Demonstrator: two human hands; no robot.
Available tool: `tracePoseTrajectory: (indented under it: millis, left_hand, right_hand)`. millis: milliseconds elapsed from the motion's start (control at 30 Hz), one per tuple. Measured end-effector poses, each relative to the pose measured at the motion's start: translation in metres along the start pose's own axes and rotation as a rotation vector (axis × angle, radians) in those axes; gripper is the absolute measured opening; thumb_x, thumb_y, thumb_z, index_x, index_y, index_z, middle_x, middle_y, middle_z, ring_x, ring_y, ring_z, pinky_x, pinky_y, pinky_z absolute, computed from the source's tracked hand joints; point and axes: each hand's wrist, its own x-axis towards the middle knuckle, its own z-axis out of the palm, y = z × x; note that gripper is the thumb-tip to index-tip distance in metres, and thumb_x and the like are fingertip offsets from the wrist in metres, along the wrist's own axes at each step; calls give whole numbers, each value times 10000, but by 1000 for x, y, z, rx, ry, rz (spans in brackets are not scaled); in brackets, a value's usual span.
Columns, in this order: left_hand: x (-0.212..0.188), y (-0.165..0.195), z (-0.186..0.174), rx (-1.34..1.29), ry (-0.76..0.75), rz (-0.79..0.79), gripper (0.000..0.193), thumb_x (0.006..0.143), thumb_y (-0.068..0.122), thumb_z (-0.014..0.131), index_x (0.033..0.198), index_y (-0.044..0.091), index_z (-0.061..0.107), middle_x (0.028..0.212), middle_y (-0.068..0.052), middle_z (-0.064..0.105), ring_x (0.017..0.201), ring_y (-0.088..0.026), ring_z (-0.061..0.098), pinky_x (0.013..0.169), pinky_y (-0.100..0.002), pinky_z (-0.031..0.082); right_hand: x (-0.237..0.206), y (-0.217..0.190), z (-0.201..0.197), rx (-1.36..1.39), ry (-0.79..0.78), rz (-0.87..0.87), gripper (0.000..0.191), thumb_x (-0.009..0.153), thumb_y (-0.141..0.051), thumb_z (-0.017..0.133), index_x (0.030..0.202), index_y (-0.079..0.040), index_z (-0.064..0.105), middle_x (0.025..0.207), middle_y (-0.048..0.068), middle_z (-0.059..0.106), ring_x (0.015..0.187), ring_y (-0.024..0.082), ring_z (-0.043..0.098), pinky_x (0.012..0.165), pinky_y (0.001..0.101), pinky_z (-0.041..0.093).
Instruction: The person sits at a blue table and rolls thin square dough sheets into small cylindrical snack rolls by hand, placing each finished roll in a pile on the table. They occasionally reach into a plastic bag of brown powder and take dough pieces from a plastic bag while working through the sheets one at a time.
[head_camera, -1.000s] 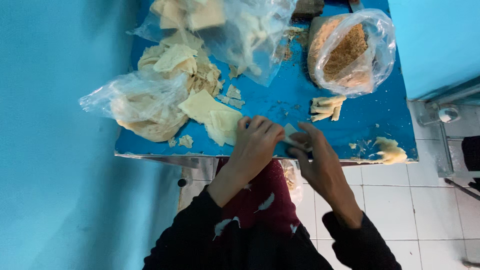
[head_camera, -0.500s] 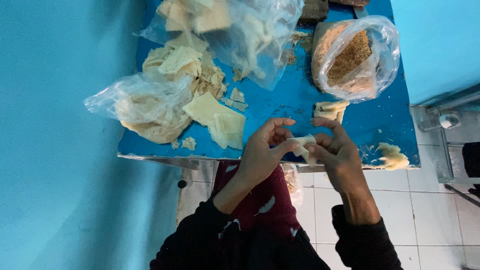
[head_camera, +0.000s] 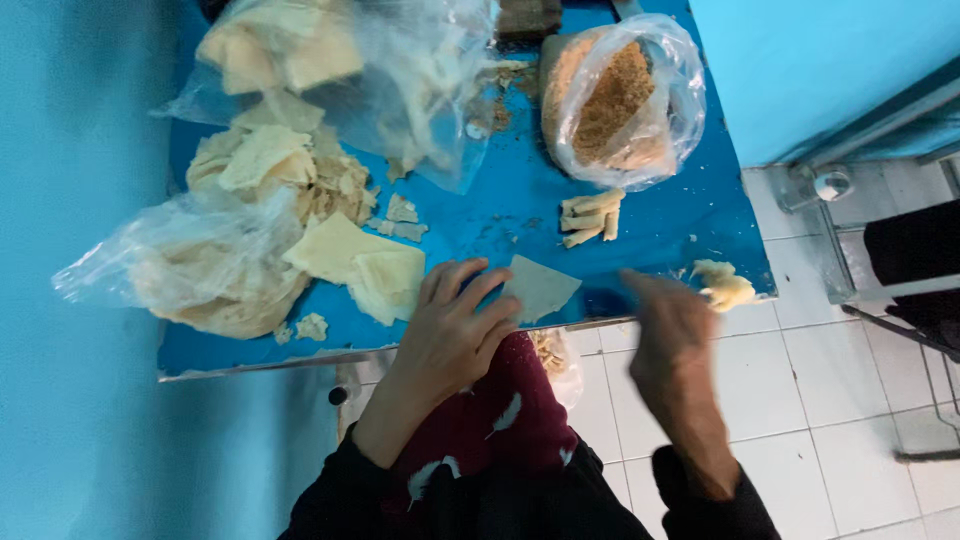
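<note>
Both hands have parted since half a second ago, when they held a small pale piece together above the table edge. Now the left hand (head_camera: 450, 335) lies flat with open fingers on the blue table (head_camera: 660, 225), and its fingertips press the corner of a thin pale wrapper sheet (head_camera: 540, 288) that lies flat near the front edge. The right hand (head_camera: 668, 335) is blurred over the edge, just right of the sheet; I cannot tell if its grip is closed or if it holds anything. A few rolled pieces (head_camera: 590, 215) lie behind the sheet, and a small pale lump (head_camera: 725, 285) sits at the right corner. A clear bag of brown filling (head_camera: 615, 100) stands further back. Folded wrappers (head_camera: 365, 265) and plastic bags of sheets (head_camera: 200, 265) lie on the left.
</note>
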Motion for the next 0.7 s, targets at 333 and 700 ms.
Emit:
tracePoseTrajectory:
  millis: [333,700]
  left_hand:
    - [-11,-8,10,123,0,39,201,917,265,756,1023,116,673,1314,-50,608,1384,-277,468,1184,-556,324]
    - [-24,-14,10,194,21,229,235,995,219,682,1197,107,724,1303,-40,683,1291,-228,606,1147,-426,454]
  right_hand:
    - [-41,55,-6,-566,-42,243,811,768,174,564,1491,-178,671,1149,92,558,1126,305,447,1027,493,324]
    - [28,0,-19,75,-169,28,676,840,223,500,1259,-249,742,1106,105,544,1067,275,480,974,449,392]
